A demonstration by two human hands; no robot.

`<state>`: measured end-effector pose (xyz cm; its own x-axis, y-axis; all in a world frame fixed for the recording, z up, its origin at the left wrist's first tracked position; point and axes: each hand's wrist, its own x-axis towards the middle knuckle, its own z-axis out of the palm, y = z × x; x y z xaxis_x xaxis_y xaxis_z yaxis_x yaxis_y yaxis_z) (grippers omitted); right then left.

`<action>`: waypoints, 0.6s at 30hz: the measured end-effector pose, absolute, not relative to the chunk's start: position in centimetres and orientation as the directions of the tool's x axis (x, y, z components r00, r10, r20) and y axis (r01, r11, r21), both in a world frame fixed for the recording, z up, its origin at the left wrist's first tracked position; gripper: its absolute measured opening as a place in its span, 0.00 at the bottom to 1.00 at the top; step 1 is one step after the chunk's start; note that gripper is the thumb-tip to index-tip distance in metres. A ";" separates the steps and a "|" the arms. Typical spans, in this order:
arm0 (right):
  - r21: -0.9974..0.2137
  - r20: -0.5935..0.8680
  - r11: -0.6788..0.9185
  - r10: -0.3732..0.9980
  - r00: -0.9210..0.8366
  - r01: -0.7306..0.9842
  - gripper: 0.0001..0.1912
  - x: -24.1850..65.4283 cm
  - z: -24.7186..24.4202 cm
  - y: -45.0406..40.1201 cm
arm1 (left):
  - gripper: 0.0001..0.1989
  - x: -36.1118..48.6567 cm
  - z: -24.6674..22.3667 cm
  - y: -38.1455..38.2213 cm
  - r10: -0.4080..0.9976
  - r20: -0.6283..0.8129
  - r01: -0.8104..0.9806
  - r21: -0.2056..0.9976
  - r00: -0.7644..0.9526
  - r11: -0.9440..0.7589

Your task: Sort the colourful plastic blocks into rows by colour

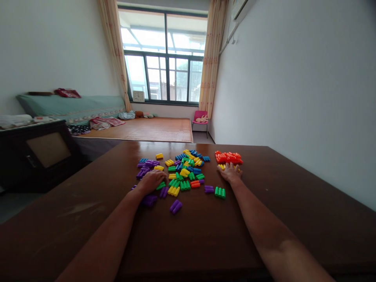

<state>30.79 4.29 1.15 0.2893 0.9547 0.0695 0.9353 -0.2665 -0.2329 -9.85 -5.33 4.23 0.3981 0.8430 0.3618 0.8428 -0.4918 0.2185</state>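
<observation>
Several plastic pieces in blue, green, yellow and purple lie in a loose pile (pixel 185 185) on the brown table (pixel 199 243). My left hand (pixel 152 181) rests at the pile's left side, over purple and green pieces, its fingers bent; what lies under them is hidden. To the right, my right hand (pixel 231 173) has its fingers spread over yellow pieces (pixel 222 167), just in front of a group of orange-red pieces (pixel 228 157). A green piece (pixel 220 192) and a purple piece (pixel 209 189) lie between the hands, nearer to the right one.
One purple piece (pixel 176 206) lies nearest to me. Beyond the table stand a bed with a woven mat (pixel 158 129) and a pink chair (pixel 200 116). A dark cabinet (pixel 44 149) is at the left, and a white wall (pixel 288 86) at the right.
</observation>
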 end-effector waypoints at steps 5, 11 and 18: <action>-0.215 0.041 -0.244 0.965 0.259 0.946 0.42 32.2 1.1 4.5 | 0.15 -9.9 4.4 -5.4 0.841 0.331 0.827 0.231 0.428 -0.512; -0.223 0.067 -0.215 0.970 0.235 0.951 0.44 32.6 1.0 4.6 | 0.14 -10.0 4.1 -5.2 0.840 0.338 0.833 0.219 0.424 -0.509; -0.364 0.347 -0.152 0.893 0.286 0.919 0.39 33.6 2.1 4.1 | 0.13 -10.2 3.5 -4.9 0.831 0.359 0.852 0.150 0.426 -0.501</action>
